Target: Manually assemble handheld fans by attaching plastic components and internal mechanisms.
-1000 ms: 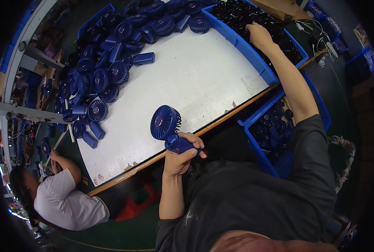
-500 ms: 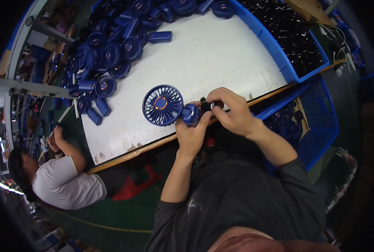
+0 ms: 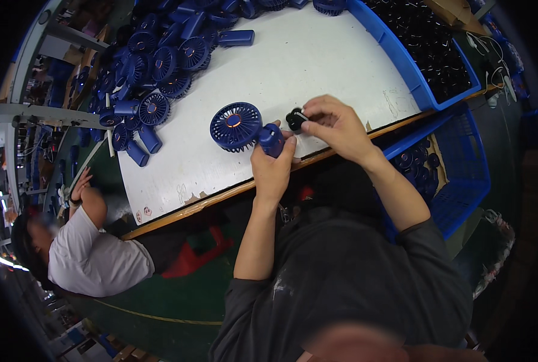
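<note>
My left hand (image 3: 272, 166) is closed round the handle of a blue handheld fan (image 3: 236, 127). The fan's round slatted head points to the left, over the white tabletop. Just right of the handle, my right hand (image 3: 338, 127) pinches a small black part (image 3: 295, 120) with a pale strip on it, between thumb and fingers. This part is held apart from the fan. Its exact kind is too small to make out.
Many blue fans (image 3: 154, 108) lie heaped at the table's far left. A blue tray (image 3: 396, 51) of black parts stands at the far right. Below the table's right edge is a blue crate (image 3: 471, 175). A co-worker in a white shirt (image 3: 100, 262) sits at the left.
My right hand has drawn the black part away from the fan's handle and lifted slightly. The fan's head has tilted and moved up a little. The co-worker's arm has shifted.
</note>
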`<state>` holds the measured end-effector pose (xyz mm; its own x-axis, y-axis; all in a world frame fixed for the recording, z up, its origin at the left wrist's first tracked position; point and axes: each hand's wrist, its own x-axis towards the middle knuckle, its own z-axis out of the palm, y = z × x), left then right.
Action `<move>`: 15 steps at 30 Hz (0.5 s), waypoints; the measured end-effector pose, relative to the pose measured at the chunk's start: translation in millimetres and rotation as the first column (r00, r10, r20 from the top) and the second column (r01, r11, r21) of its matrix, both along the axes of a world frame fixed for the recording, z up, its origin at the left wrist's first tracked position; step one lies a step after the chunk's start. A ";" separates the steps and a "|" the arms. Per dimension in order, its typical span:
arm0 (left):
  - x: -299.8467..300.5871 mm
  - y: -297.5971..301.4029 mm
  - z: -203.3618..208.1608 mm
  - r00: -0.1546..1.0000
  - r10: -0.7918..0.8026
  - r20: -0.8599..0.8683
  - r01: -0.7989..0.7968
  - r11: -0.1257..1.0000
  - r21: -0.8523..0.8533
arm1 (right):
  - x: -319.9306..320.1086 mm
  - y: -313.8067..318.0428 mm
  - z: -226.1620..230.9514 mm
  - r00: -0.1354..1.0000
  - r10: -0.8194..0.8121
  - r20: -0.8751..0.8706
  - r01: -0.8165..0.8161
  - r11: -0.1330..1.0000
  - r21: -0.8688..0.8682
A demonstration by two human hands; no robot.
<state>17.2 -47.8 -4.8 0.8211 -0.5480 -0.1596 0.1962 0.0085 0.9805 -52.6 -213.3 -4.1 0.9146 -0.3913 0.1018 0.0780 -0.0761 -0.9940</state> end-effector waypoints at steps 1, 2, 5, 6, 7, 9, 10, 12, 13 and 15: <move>4.3 3.0 2.1 1.000 -0.014 -0.017 0.015 1.000 0.027 | 1.8 -4.9 2.5 0.999 -0.036 0.016 0.038 0.989 -0.143; 6.7 5.7 2.5 0.999 -0.021 -0.049 0.021 1.000 0.002 | 3.2 -8.5 4.5 1.000 -0.007 -0.014 0.005 0.989 -0.146; 10.9 15.0 1.0 0.986 -0.042 -0.159 0.031 0.997 -0.073 | 5.7 -12.7 18.5 0.995 0.094 -0.045 -0.101 0.974 -0.204; 12.2 17.2 2.2 0.974 -0.117 -0.194 0.100 0.990 -0.095 | 3.1 -12.0 28.6 0.991 0.133 -0.017 -0.133 0.957 -0.259; 12.7 20.9 4.4 0.955 -0.188 -0.230 0.165 0.980 -0.113 | 1.1 -8.6 36.4 0.985 0.175 0.007 -0.164 0.938 -0.306; 11.0 22.9 16.1 0.902 -0.331 -0.278 0.280 0.937 -0.207 | 4.2 2.9 44.4 0.955 0.276 0.109 -0.197 0.865 -0.461; 11.8 25.8 14.9 0.856 -0.421 -0.302 0.358 0.902 -0.241 | 6.2 8.8 48.8 0.933 0.325 0.155 -0.197 0.821 -0.536; 9.4 32.5 10.2 0.802 -0.515 -0.302 0.404 0.841 -0.361 | 11.1 14.6 58.3 0.921 0.348 0.176 -0.159 0.747 -0.646; 8.8 34.4 5.9 0.804 -0.519 -0.292 0.378 0.824 -0.422 | 13.8 14.7 60.9 0.918 0.357 0.173 -0.147 0.713 -0.686; 7.1 37.8 -1.4 0.808 -0.524 -0.271 0.324 0.778 -0.539 | 14.2 16.4 63.0 0.919 0.359 0.163 -0.122 0.653 -0.747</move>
<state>24.3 -10.0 -6.2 0.4067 -0.9119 -0.0542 0.6444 0.2443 0.7246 -38.3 -197.0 58.9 0.8503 0.1405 0.5073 0.4535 -0.6847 -0.5706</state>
